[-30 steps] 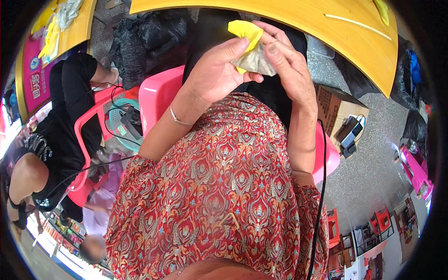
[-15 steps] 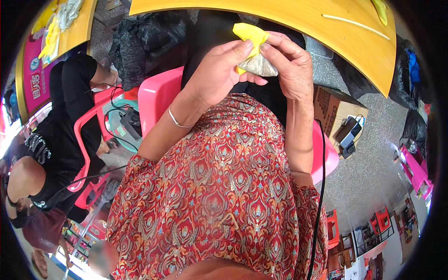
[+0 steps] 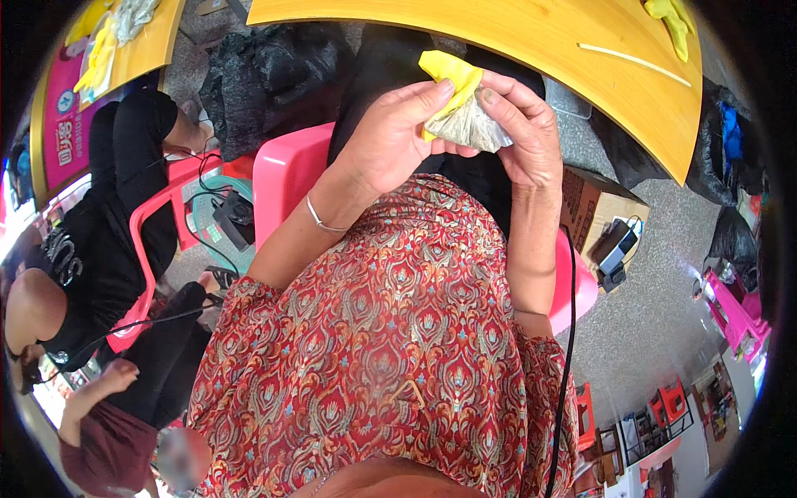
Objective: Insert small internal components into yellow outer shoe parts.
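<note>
Over my lap, near the table edge, my left hand (image 3: 397, 131) pinches a piece of yellow cloth (image 3: 453, 70) between thumb and fingers. A small pale, see-through pouch with grey-brown filling (image 3: 466, 124) hangs just below the cloth and partly meets it. My right hand (image 3: 525, 129) grips the pouch and the cloth's right side, its thumb and index finger bent at the top. Some fingers of both hands are hidden behind the pouch. Whether cloth and pouch are joined I cannot tell.
Ahead curves a yellow table (image 3: 506, 25) with a thin pale stick (image 3: 633, 64) and more yellow cloth (image 3: 671, 26). A cardboard box (image 3: 594, 207) stands on the floor at right. Pink chairs (image 3: 286, 170) and a seated person in black (image 3: 116, 224) are at left.
The pouch has spread wider and shows more of its pale folds between my hands. Both hands have shifted slightly right and down in the picture. At lower left, another person's arm has come forward.
</note>
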`<state>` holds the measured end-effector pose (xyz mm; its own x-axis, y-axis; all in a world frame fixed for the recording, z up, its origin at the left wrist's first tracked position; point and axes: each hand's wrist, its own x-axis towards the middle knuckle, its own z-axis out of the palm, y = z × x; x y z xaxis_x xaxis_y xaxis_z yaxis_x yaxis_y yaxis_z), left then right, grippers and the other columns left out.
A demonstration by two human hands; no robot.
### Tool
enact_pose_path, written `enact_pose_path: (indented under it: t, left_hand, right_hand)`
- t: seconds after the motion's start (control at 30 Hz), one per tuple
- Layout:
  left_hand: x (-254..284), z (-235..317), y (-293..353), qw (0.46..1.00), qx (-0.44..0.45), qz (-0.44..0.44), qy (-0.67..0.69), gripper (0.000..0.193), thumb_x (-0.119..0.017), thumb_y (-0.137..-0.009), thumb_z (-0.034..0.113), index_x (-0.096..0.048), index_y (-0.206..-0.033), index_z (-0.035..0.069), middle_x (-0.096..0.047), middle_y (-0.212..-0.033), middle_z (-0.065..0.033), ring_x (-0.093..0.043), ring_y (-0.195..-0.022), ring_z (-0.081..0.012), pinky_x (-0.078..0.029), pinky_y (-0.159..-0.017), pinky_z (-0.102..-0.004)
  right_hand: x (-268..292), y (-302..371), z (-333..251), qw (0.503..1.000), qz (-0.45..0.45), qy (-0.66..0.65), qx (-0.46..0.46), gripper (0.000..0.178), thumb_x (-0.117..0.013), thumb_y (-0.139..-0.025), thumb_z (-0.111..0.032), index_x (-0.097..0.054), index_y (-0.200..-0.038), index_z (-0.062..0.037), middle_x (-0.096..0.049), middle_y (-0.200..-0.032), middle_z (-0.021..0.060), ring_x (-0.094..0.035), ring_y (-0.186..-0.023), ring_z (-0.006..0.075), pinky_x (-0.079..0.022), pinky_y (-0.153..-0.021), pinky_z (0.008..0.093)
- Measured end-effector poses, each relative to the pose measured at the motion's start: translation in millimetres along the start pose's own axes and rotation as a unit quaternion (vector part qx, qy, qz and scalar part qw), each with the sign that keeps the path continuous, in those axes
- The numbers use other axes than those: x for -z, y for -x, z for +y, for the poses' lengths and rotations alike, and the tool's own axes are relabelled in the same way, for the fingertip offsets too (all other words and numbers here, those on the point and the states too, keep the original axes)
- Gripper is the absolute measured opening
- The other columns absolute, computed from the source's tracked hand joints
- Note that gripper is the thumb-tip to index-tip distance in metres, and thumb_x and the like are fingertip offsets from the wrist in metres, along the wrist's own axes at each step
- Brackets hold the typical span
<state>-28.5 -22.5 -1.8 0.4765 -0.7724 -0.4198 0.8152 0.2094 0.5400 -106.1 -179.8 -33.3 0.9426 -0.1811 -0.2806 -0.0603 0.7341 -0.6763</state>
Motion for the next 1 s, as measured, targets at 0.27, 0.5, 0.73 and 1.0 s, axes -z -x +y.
enact_pose_path:
  t: [0.27, 0.5, 0.73, 1.0]
  left_hand:
    - [-7, 2, 4, 0.984, -0.050, 0.007, -0.173, 0.031, -0.056, -0.095, 0.017, -0.058, -0.118, -0.004, -0.064, -0.103, -0.0071, -0.062, -0.091, -0.0125, -0.054, -0.076, -0.0281]
    - [-5, 4, 7, 0.978, 0.010, -0.019, -0.210, 0.029, -0.061, -0.092, 0.013, -0.060, -0.115, -0.004, -0.065, -0.101, -0.0074, -0.063, -0.090, -0.0140, -0.054, -0.076, -0.0302]
    - [-5, -11, -2, 0.996, 0.062, 0.019, -0.063, 0.029, -0.060, -0.092, 0.013, -0.058, -0.117, 0.000, -0.066, -0.104, -0.0092, -0.065, -0.092, -0.0181, -0.057, -0.073, -0.0347]
    - [11, -8, -3, 0.997, 0.038, 0.024, -0.063, 0.030, -0.062, -0.092, 0.020, -0.059, -0.114, -0.001, -0.066, -0.099, -0.0084, -0.065, -0.089, -0.0175, -0.056, -0.071, -0.0347]
  right_hand:
    - [-15, 0, -8, 0.997, 0.004, 0.053, 0.047, 0.030, -0.070, -0.081, 0.000, -0.063, -0.110, 0.0016, -0.066, -0.100, 0.0069, -0.062, -0.090, 0.0128, -0.051, -0.081, 0.0277]
    - [-9, 3, -5, 0.988, -0.029, 0.132, 0.071, 0.029, -0.071, -0.080, -0.001, -0.064, -0.108, 0.0005, -0.065, -0.095, 0.0047, -0.060, -0.087, 0.0104, -0.051, -0.073, 0.0232]
    - [-12, -1, 12, 0.959, 0.121, 0.201, 0.160, 0.011, -0.068, -0.082, 0.000, -0.068, -0.093, -0.0002, -0.066, -0.078, 0.0009, -0.059, -0.069, 0.0053, -0.048, -0.065, 0.0200]
    - [2, 0, -5, 0.985, -0.045, 0.158, 0.051, 0.029, -0.064, -0.087, -0.006, -0.062, -0.116, -0.0007, -0.066, -0.101, 0.0052, -0.060, -0.092, 0.0104, -0.048, -0.084, 0.0253]
